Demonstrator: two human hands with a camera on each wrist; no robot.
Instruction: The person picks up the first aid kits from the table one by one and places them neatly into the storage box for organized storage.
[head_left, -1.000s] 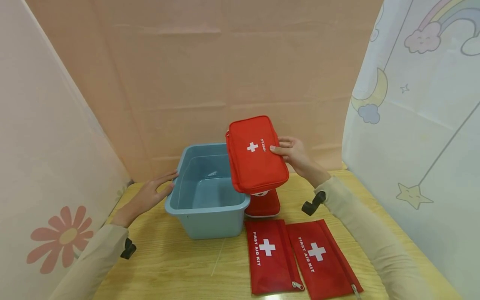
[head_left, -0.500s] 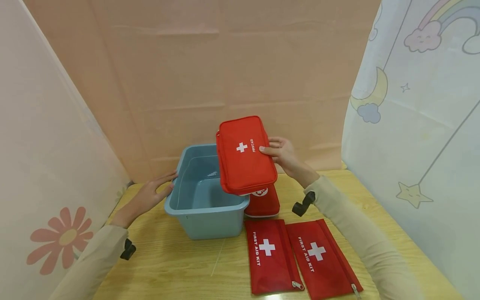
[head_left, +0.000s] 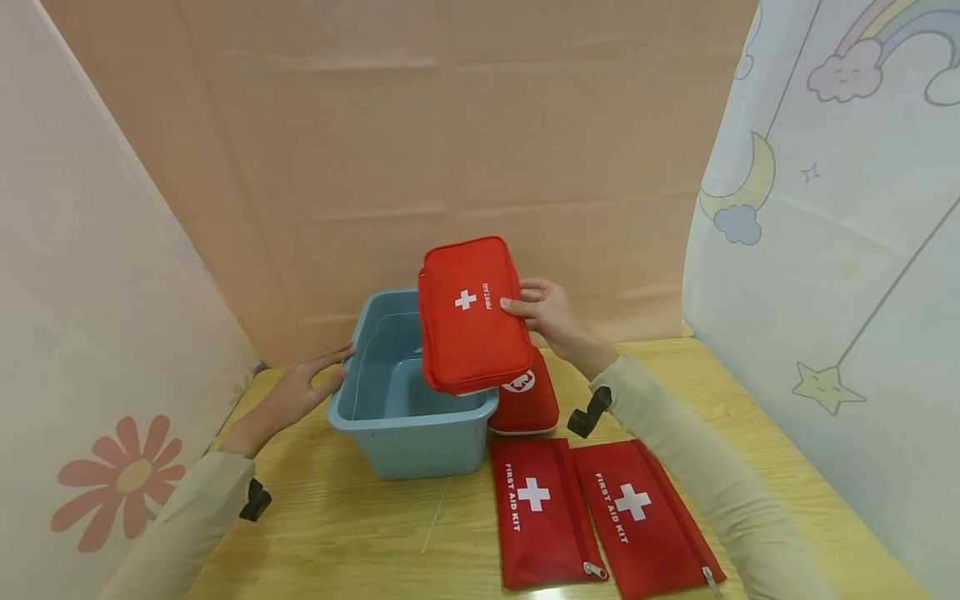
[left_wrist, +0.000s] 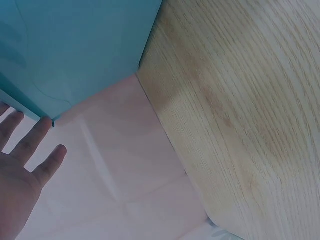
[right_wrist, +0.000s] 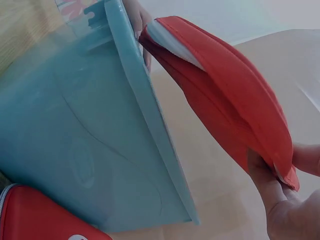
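Shifting leftward across the frame over the last second, the red first-aid pouch (head_left: 471, 315) now hangs above the right half of the blue bin (head_left: 408, 433), where before it hung over the bin's right rim and the desk (head_left: 360, 533). Judging by this, the pouch is close to being lowered inside. The right hand (head_left: 551, 315) pinches the pouch's right edge, thumb on its face and fingers curled behind. The left hand (head_left: 300, 392) lies with fingers straight against the bin's left wall, steadying it as before. A rounded red case (head_left: 527, 402) sits just beside the bin at frame centre, and two flat red kits (head_left: 536, 512) lie below it.
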